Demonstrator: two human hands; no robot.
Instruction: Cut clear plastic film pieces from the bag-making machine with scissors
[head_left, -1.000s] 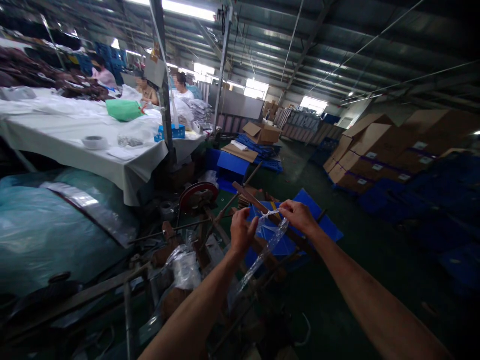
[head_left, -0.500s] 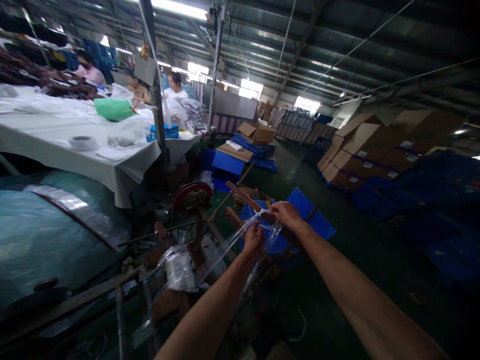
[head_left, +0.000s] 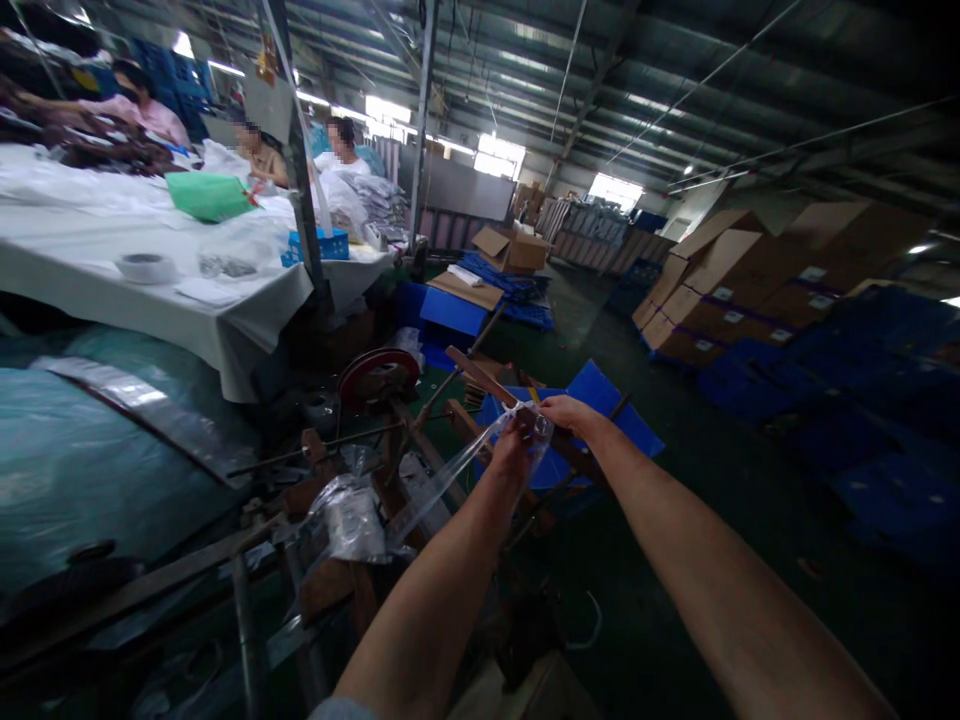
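Clear plastic film (head_left: 450, 472) stretches from a crumpled bundle of plastic (head_left: 352, 520) at lower left up to a wooden bar (head_left: 480, 374), where it is gathered into a whitish knot-like bunch. My left hand (head_left: 511, 448) is closed on the plastic film just below that bunch. At the bar's right side my right hand (head_left: 568, 412) is closed too, its fingertips pinching the gathered film against the wood. Loose film hangs between the two hands. The bar belongs to a wood-and-metal frame (head_left: 420, 425); the exact grip of the fingertips is partly hidden.
A blue plastic sheet (head_left: 600, 400) lies behind my hands. To the left are a white-covered table (head_left: 247, 325), large teal wrapped bundles (head_left: 105, 450) and a red-rimmed wheel (head_left: 379, 378). Stacked cartons (head_left: 720, 290) stand at right. Several people sit behind the table.
My left hand has moved up and closer to the right hand, drawing the loose film up toward the bar. My right hand stays at the bar. The view has shifted slightly.
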